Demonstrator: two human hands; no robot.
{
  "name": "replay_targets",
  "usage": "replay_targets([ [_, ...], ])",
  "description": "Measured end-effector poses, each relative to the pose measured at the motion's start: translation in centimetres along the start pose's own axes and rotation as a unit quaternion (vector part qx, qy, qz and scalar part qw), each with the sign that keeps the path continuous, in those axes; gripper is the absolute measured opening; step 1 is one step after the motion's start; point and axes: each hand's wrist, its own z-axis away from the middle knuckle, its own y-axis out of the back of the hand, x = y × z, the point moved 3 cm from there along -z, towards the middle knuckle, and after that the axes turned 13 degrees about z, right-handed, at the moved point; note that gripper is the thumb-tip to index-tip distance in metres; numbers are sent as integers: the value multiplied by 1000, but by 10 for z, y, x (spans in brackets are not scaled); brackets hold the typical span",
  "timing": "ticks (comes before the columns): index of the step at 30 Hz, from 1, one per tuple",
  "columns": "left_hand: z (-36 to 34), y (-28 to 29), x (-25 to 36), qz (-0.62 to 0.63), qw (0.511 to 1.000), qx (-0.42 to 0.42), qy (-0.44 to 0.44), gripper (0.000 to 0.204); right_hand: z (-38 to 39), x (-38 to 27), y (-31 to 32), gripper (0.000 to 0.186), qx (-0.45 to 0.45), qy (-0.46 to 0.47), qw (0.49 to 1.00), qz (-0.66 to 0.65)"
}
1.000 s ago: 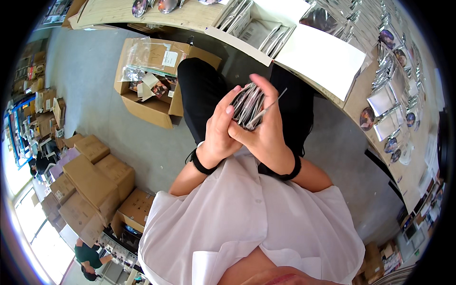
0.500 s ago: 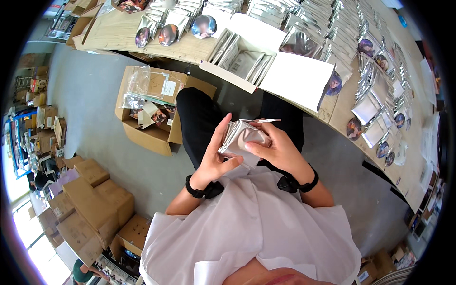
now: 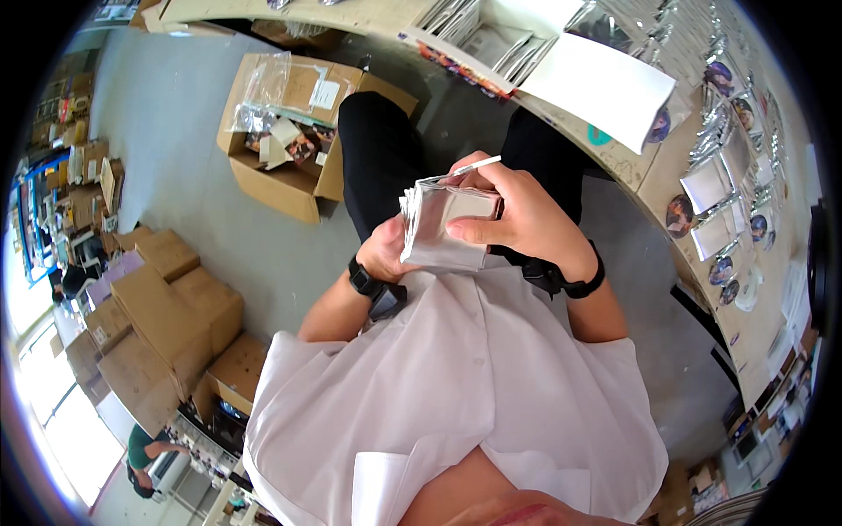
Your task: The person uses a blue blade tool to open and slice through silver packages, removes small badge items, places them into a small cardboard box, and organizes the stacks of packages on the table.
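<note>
A stack of silver packets (image 3: 438, 219) is held near the centre of the frame, above the lap, between the left hand (image 3: 383, 252) and the right hand (image 3: 535, 215). The broad face is turned up toward the camera and looks nearly square, so a long axis cannot be told; its sides run up the frame with a slight lean to the right, and the layered edges are fanned along its left side. The stack's lower left is gripped by the left hand, whose fingers are mostly hidden. The right thumb is laid flat across the face, and the right fingers are bent around the upper right, where part of the stack is covered. By these fingers a thin pale strip (image 3: 478, 165) is seen, its long axis slanted up to the right. Black wristbands (image 3: 373, 289) are worn on both wrists. At the upper centre, a white box (image 3: 459, 60) partly filled with packets is set at the edge of the table (image 3: 745, 346), its flap (image 3: 601, 88) spread to the right. Packet rows (image 3: 728, 162) and round badges (image 3: 680, 216) are laid out at the upper right. At the upper left, an open carton (image 3: 272, 191) is topped by a clear bag (image 3: 265, 86); cartons (image 3: 167, 320) are piled at the lower left.
</note>
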Motion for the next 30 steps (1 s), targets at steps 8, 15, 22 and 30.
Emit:
replay_targets([
  [8, -26, -51, 24, 8, 993, -41, -112, 137, 6, -17, 7, 59, 148, 172, 939, 258],
  [15, -10, -62, 50, -155, 984, -43, -79, 132, 19, -44, 26, 13, 131, 163, 964, 164],
  [22, -9, -61, 55, -202, 977, -63, -17, 132, 6, -56, 26, 16, 1, 167, 964, 209],
  [30, -9, -47, 42, -94, 995, -44, -2, 132, -5, -51, 12, 9, 1, 165, 947, 277],
])
